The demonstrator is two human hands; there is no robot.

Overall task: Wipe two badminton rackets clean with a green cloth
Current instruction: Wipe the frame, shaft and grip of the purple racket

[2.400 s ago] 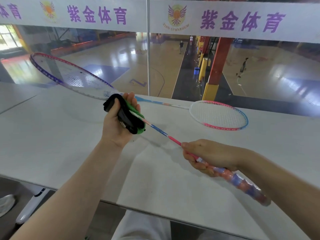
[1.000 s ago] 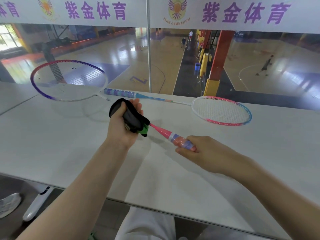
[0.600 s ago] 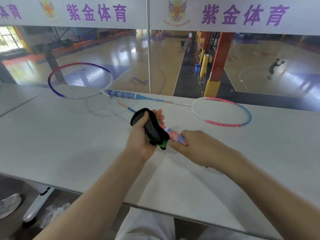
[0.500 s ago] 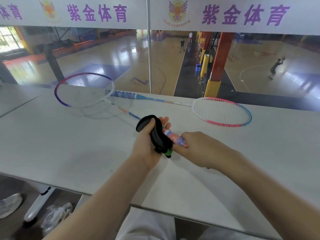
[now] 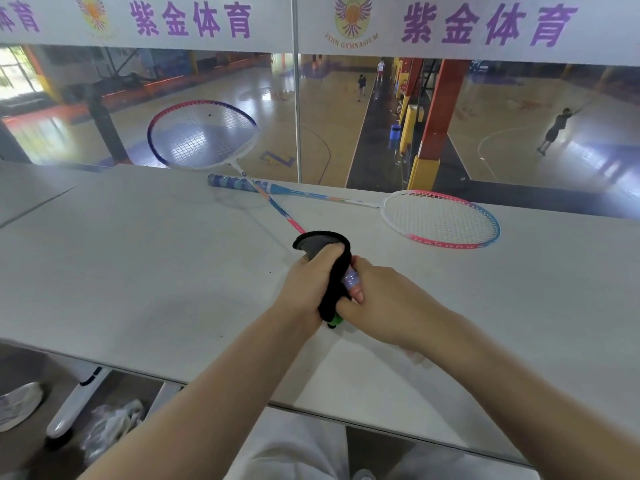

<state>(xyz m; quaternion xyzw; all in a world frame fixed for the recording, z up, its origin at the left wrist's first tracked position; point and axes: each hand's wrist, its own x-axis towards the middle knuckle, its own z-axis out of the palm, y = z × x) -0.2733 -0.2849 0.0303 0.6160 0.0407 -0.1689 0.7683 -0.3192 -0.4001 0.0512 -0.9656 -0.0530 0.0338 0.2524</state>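
My left hand (image 5: 313, 280) grips a dark cloth with a green edge (image 5: 334, 289), wrapped around the handle end of a racket. That racket's pink-and-blue shaft (image 5: 277, 209) runs up and left to a head with a blue and pink rim (image 5: 202, 135), raised above the table. Touching the cloth, my right hand (image 5: 377, 299) holds the pink-and-blue grip (image 5: 351, 280) of the same racket. A second racket lies flat on the white table (image 5: 138, 265). Its blue grip (image 5: 230, 181) points left and its pink-and-blue head (image 5: 441, 218) lies at the right. The two shafts cross.
A glass railing (image 5: 294, 116) with a white banner stands along the table's far edge, above a sports hall with several people. Below the near edge are a white table leg (image 5: 74, 403), a shoe (image 5: 17, 405) and a plastic bag (image 5: 110, 424).
My left hand has slid the cloth down the shaft onto the handle until it met my right hand. The held racket swung right and its head rose.
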